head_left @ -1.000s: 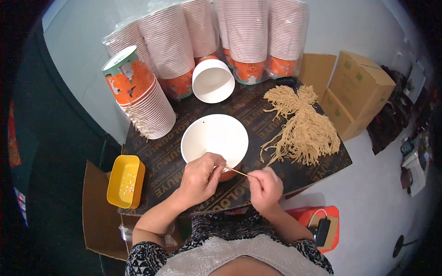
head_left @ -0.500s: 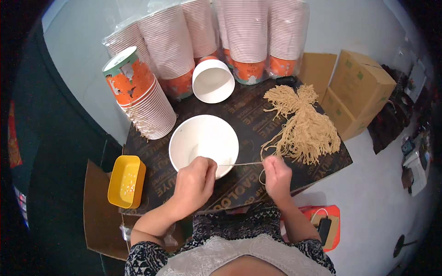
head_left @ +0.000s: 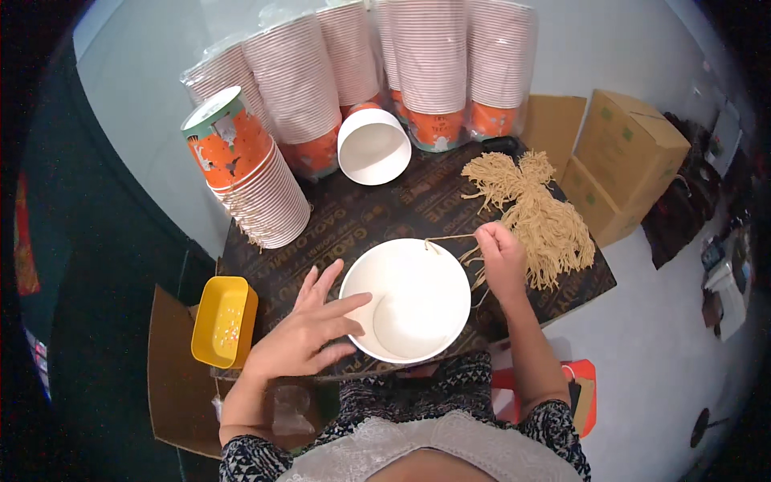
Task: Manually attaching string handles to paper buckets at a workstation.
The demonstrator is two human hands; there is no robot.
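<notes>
A white paper bucket (head_left: 418, 313) stands mouth up near the front edge of the dark printed tabletop (head_left: 321, 217). My left hand (head_left: 317, 329) lies at its left side, fingers spread, the fingertips over or against the rim. Beyond the bucket's right rim, my right hand (head_left: 501, 249) pinches a tan cord (head_left: 451, 238). The cord runs from those fingers to the bucket's far rim, where a short end hangs inside. Close behind my right hand lies a bundle of tan cords (head_left: 546, 233).
Left of my left hand sits a yellow tub (head_left: 223, 321) with small pale bits inside. A leaning stack of orange printed buckets (head_left: 261, 189) stands behind it. Wrapped bucket stacks (head_left: 434, 72) line the back, with one bucket (head_left: 374, 147) tipped toward me. Cardboard boxes (head_left: 626, 153) stand at the right.
The bucket has come nearer and to the right. My left hand has let go of the cord and spread beside the bucket. My right hand has moved slightly right and away, still holding the cord.
</notes>
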